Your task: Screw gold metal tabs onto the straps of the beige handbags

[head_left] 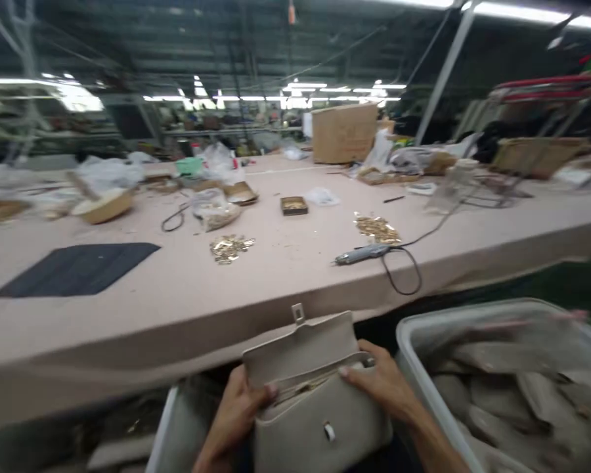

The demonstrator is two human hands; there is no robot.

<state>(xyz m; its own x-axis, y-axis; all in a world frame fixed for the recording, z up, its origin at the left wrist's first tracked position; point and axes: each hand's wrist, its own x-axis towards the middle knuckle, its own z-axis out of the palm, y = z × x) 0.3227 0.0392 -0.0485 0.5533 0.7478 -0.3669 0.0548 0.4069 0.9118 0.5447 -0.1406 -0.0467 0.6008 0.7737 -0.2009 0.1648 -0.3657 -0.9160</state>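
Between my two hands is a beige handbag (320,420) with its flap (303,348) lifted back and its mouth parted. A metal clasp plate (298,313) stands at the flap's edge, and a turn lock (329,431) sits on the front panel. My left hand (239,410) grips the bag's left top corner, thumb on the rim. On the other side my right hand (381,381) is closed round the right top corner, its thumb on the front edge. Something gold-coloured shows inside the opening, too small to make out.
A pink-covered table (276,282) spans the front. On it lie an electric screwdriver (362,253) with a cord, piles of gold metal parts (229,248), a small box (294,205) and a dark mat (79,269). At right stands a bin (406,341) of beige bags; another bin (170,420) is at left.
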